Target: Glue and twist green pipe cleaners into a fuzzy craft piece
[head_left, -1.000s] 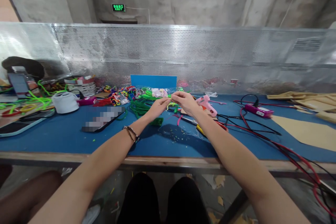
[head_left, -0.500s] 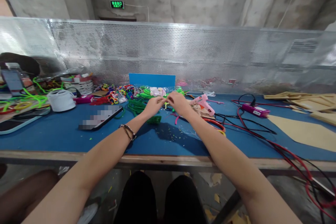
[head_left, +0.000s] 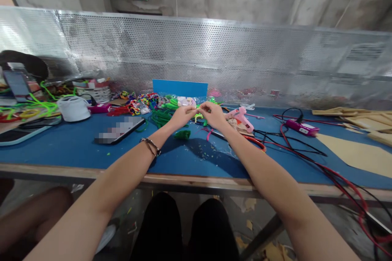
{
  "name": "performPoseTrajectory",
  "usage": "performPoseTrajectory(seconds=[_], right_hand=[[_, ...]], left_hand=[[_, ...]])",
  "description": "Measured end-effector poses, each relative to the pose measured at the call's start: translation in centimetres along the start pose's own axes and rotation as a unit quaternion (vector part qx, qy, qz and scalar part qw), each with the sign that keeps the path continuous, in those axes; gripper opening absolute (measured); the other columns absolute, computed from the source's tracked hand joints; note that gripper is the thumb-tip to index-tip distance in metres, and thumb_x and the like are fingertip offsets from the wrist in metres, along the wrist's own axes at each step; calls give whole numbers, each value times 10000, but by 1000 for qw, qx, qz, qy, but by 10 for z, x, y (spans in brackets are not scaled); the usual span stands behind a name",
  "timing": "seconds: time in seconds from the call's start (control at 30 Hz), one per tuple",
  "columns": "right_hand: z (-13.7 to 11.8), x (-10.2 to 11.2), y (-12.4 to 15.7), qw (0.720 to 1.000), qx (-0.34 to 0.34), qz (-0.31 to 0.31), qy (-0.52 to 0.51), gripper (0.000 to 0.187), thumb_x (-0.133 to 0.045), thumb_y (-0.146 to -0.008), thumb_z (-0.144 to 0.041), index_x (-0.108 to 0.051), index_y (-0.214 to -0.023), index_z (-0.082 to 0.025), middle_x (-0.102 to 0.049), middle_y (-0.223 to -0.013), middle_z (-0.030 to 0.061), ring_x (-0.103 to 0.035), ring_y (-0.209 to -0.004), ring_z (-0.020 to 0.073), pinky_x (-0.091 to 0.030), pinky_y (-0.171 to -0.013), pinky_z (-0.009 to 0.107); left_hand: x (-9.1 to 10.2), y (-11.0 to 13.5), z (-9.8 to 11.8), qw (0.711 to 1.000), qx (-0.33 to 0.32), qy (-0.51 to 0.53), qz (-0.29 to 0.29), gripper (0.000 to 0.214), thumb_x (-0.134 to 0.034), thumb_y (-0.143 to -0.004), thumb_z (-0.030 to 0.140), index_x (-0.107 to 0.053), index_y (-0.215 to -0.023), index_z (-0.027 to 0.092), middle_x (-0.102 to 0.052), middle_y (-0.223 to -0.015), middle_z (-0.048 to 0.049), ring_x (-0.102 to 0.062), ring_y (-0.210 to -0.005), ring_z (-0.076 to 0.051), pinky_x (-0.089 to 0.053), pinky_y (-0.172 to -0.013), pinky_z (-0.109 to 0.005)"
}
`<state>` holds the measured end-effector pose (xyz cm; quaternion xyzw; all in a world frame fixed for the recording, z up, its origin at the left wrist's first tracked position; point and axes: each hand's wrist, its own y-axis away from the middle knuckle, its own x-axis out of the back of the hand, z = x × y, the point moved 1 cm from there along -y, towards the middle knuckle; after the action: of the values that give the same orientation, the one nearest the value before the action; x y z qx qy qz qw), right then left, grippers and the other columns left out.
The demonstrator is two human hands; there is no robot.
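My left hand and my right hand meet above the middle of the table, fingertips almost touching. Both are closed in a pinch on a thin yellow-green pipe cleaner, mostly hidden by the fingers. Below and left of them lies a bundle of dark green pipe cleaners, its cut end towards me. Behind the hands is a clear plastic bag with pale items, near bright green stems. A pink hot glue gun rests just right of my right hand.
A phone lies at left, near a white round container. Black and red cables cross the right side beside a purple power socket and tan sheets. A perforated metal screen closes off the back. Another person's leg shows lower left.
The view has tilted down slightly and shifted left. Both hands stay together in a pinch, with the right fingers now a little more arched.
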<state>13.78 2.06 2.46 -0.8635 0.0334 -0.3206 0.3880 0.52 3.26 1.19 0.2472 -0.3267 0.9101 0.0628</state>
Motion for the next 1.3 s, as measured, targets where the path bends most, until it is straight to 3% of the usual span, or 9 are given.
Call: performPoseTrajectory(seconds=[0.13, 0.27, 0.33, 0.43, 0.53, 0.63, 0.87, 1.03, 1.3], right_hand=[[-4, 1, 3, 965, 86, -78, 236, 142, -432, -750, -84, -534, -669, -141, -560, -745, 66, -488, -718, 149, -359, -650, 254], [-3, -5, 6, 955, 91, -97, 265, 164, -411, -744, -41, -536, -700, -138, -564, -819, 98, -494, -790, 170, -363, -664, 260], [-1, -5, 6, 972, 74, -67, 212, 119, -431, -747, -80, -522, -701, -142, -556, -774, 70, -493, -752, 151, -370, -659, 253], [4, -3, 3, 999, -20, -16, -19, 64, -483, -726, -202, -496, -685, -155, -495, -619, -10, -458, -585, 102, -373, -566, 225], [6, -5, 3, 965, -106, -8, -238, 136, -516, -676, -297, -494, -686, -163, -443, -561, -51, -405, -491, 68, -347, -500, 205], [6, -8, 4, 944, -130, 2, -303, 156, -540, -636, -311, -499, -667, -164, -459, -573, -53, -405, -492, 59, -345, -512, 202], [3, 1, 1, 1000, -15, 2, -9, 88, -481, -703, -182, -507, -625, -151, -475, -561, -27, -418, -537, 93, -336, -552, 218], [-7, 4, 1, 963, 89, -81, 241, 159, -388, -761, -88, -537, -718, -125, -564, -799, 83, -485, -748, 157, -345, -643, 251], [2, -1, 4, 994, 0, -76, 78, 103, -419, -768, -201, -493, -728, -143, -532, -679, 16, -490, -642, 115, -382, -608, 236]], left_hand=[[-6, 1, -2, 996, -2, -87, 20, 208, -489, -711, 287, -579, -646, 111, -529, -546, 3, -438, -521, -108, -304, -494, -198], [-5, 1, -3, 993, -14, -119, 14, 175, -495, -705, 242, -577, -617, 114, -546, -559, -13, -469, -553, -123, -308, -514, -206], [-2, 0, -2, 995, -14, -94, 15, 168, -496, -707, 246, -578, -640, 116, -525, -551, 3, -453, -536, -109, -305, -507, -198], [2, -1, -1, 1000, -5, -5, 13, 188, -487, -717, 280, -574, -670, 120, -438, -492, 42, -368, -460, -76, -273, -463, -189], [1, 0, 0, 996, 10, 92, -14, 200, -460, -734, 294, -572, -727, 129, -341, -449, 68, -286, -410, -62, -231, -423, -188], [-1, 2, 1, 992, 31, 115, -33, 204, -438, -744, 291, -561, -712, 131, -296, -440, 73, -262, -401, -62, -212, -411, -193], [2, 0, 3, 999, 31, 34, 0, 189, -456, -714, 256, -566, -647, 117, -397, -484, 46, -341, -479, -79, -262, -469, -197], [-4, -3, -2, 1000, 19, 10, 11, 182, -482, -681, 267, -540, -591, 119, -407, -474, 49, -351, -489, -87, -256, -480, -202], [-3, 0, -4, 998, 17, 53, -14, 185, -468, -691, 290, -520, -629, 124, -395, -494, 50, -328, -468, -70, -246, -461, -189]])
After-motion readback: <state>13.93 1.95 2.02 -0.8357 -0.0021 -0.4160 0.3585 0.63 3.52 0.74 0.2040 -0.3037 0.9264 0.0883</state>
